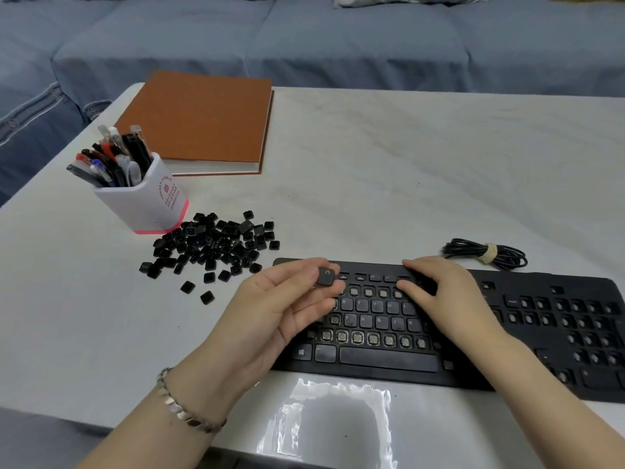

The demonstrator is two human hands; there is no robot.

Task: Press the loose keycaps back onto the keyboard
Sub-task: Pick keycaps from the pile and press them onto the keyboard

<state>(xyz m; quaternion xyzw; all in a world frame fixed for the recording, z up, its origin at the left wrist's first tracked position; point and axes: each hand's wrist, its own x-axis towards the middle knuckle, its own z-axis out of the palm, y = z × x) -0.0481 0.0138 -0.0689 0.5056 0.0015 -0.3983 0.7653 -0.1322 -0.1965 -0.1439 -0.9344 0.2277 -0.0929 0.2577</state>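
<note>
Tabletop (406, 164) carries black keyboard (389, 358) near its front edge, many sockets bare, pile of loose keycaps (209, 245) just left of it. Right hand (449, 299) lies flat on upper rows, fingers (416, 286) straight, holding nothing; left hand (280, 313), palm up over keyboard's left end, pinches one keycap (326, 277) at its fingertips.

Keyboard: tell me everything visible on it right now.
The keyboard is black, plastic-looking, lying flat on the white table. A few letter keys, the spacebar and some bottom-row keys are fitted; most sockets sit bare, showing pale domes. The right hand rests fingers on its upper rows; the left hand pinches a keycap just over its left part.
</note>
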